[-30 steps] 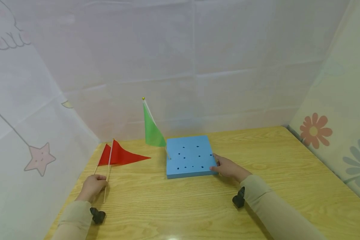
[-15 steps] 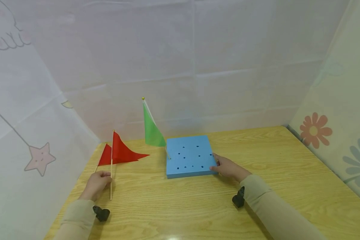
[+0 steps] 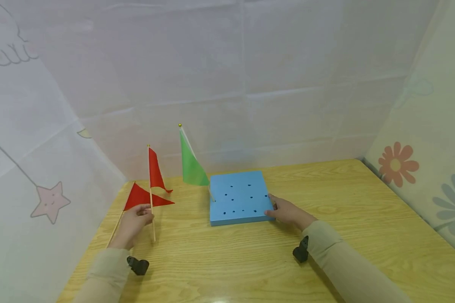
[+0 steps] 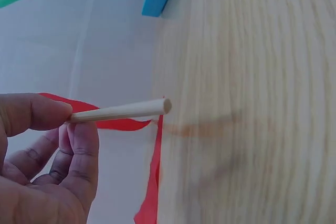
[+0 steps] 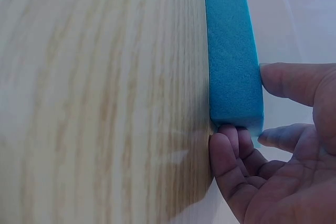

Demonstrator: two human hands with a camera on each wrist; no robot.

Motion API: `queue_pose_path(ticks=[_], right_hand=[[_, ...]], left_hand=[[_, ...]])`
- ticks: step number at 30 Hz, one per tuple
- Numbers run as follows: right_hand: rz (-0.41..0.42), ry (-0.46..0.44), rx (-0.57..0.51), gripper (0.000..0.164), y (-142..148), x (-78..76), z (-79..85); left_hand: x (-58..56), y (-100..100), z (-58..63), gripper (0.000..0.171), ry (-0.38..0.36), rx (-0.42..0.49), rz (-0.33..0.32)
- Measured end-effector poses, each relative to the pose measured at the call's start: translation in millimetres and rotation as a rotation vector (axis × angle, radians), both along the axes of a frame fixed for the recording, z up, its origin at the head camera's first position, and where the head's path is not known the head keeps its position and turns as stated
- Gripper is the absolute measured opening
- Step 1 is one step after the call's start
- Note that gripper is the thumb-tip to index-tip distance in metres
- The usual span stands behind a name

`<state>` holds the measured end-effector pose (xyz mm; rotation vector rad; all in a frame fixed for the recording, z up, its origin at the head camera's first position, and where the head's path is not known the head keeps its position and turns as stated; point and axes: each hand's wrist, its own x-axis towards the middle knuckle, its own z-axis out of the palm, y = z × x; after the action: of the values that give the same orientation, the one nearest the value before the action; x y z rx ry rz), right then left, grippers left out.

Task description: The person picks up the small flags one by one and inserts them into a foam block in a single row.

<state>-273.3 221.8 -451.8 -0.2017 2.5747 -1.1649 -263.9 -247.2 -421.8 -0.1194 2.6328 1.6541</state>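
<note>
In the head view, the left hand (image 3: 132, 225) pinches the stick of the raised red flag (image 3: 155, 172), which stands nearly upright left of the blue block (image 3: 238, 195). The left wrist view adds the detail of this grip: the thumb and fingertips clamp the wooden stick, and its round, blunt lower end projects past them. That end is too small to read from the head.

The lower red flag (image 3: 136, 198) appears complete only in the head view, on the wooden table (image 3: 227, 265) beside and behind the left hand; from the left wrist its cloth is a thin strip.

The right hand (image 3: 288, 211) grips the right-hand edge of the blue block. The right wrist view shows the thumb on the top edge and curled fingers against the side face, next to the table; the head view hides these fingers.

Only the head view shows the holes in the block's top face and the green flag (image 3: 193, 168), tilted left, its stick seated near the left edge.
</note>
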Motion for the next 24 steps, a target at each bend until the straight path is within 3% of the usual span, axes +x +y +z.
queue_pose_path(ticks=[8,24], right_hand=[[-0.005,-0.007,-0.015,0.080,-1,1.2,1.4],[-0.007,-0.009,-0.029,0.079,-1,1.0,0.9]], left_hand=[[-5.6,24,5.8,0.033,0.056,0.067,0.040],[-15.9,70,15.4,0.031,0.188,0.207,0.057]])
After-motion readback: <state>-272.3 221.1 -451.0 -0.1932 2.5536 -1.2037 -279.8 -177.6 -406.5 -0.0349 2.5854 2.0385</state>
